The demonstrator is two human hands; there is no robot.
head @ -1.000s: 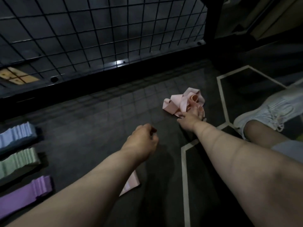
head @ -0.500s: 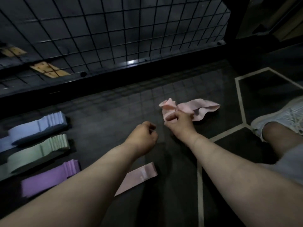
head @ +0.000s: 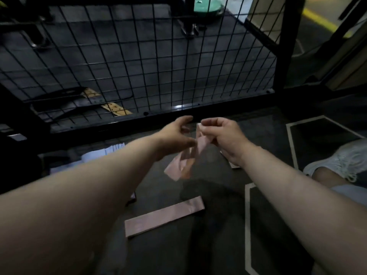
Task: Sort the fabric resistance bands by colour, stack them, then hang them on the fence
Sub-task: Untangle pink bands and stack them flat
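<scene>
Centre of frame: the right hand (head: 228,135) pinches a pink band (head: 184,163) by its upper end, fingers curled. The band hangs twisted above the floor (head: 218,245). The left hand (head: 174,133), fingers spread and holding nothing, is just beside the band; whether they touch cannot be told. Below centre, a second pink band (head: 164,217) lies flat. Left of centre is a pale stack of bands (head: 107,153), partly behind the forearm. Upper frame: the wire fence (head: 286,46). Right edge: a white shoe (head: 337,161).

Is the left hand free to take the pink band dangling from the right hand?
Probably yes: the left hand is open, holds nothing and sits close beside the hanging pink band, which the right hand pinches at its top. Nothing shows between them.
</scene>
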